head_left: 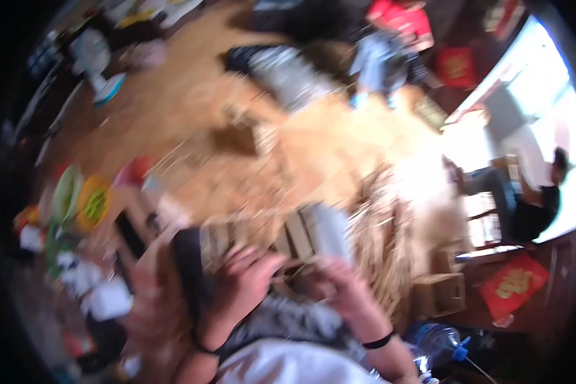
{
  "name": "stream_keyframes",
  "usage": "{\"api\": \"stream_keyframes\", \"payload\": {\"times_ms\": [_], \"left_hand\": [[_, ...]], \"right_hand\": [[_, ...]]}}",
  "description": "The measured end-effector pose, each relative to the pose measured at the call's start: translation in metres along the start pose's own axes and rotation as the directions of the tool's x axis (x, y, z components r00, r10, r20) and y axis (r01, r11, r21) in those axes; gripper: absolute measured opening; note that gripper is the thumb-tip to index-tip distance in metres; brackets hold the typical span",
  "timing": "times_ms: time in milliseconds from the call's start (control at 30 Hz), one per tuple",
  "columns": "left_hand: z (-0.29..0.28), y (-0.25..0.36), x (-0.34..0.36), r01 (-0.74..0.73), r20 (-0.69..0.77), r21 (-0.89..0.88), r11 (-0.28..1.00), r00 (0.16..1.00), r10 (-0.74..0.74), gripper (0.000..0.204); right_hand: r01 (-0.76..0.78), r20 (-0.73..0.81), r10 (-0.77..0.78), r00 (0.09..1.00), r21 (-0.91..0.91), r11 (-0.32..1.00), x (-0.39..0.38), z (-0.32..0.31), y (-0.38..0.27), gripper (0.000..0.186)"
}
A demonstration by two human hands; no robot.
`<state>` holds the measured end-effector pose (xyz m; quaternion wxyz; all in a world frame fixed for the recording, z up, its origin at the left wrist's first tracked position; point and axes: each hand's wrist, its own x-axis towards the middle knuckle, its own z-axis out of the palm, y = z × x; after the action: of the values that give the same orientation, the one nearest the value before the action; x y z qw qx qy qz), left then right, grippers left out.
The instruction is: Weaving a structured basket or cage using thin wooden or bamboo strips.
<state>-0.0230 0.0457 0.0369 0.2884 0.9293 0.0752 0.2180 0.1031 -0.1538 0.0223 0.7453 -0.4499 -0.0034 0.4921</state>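
Note:
A box-shaped piece of brown strips (297, 232) rests at my lap, its sides banded light and dark. My left hand (253, 272) lies at its near left edge with curled fingers, thumb toward the middle. Opposite it, my right hand (339, 281) is bent in toward the same edge, its fingertips smeared by motion. Between the two hands runs a thin tan strip (296, 262), and both hands appear closed on it. Blur hides the exact grip. Dark bands circle both wrists.
Long loose strips (384, 237) lie in a heap to my right, beside a box-shaped basket (438, 294) and a clear plastic bottle (435, 336). Another small basket (262, 137) stands on the floor ahead. Colourful bowls (95, 201) are at left. Two other people sit farther off.

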Motion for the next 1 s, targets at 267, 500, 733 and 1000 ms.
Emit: {"api": "stream_keyframes", "payload": {"times_ms": [267, 500, 733, 1000], "left_hand": [[-0.007, -0.010, -0.014, 0.051, 0.191, 0.207, 0.977, 0.977, -0.092, 0.043], [0.020, -0.025, -0.023, 0.031, -0.143, 0.188, 0.982, 0.990, -0.004, 0.050], [0.022, -0.038, -0.029, -0.113, -0.113, 0.244, 0.963, 0.983, 0.144, 0.040], [0.021, -0.026, -0.017, -0.241, -0.057, 0.231, 0.943, 0.964, 0.261, 0.026]], "right_hand": [[-0.071, 0.260, 0.081, 0.962, -0.047, 0.996, 0.048, 0.046, -0.016, 0.032], [-0.056, 0.242, 0.097, 0.965, -0.170, 0.984, 0.076, 0.053, -0.014, 0.041], [0.014, 0.184, 0.022, 0.983, -0.191, 0.981, 0.058, 0.070, -0.025, 0.043], [0.545, 0.343, -0.424, 0.838, -0.540, 0.641, 0.038, 0.065, -0.007, 0.035]]}}
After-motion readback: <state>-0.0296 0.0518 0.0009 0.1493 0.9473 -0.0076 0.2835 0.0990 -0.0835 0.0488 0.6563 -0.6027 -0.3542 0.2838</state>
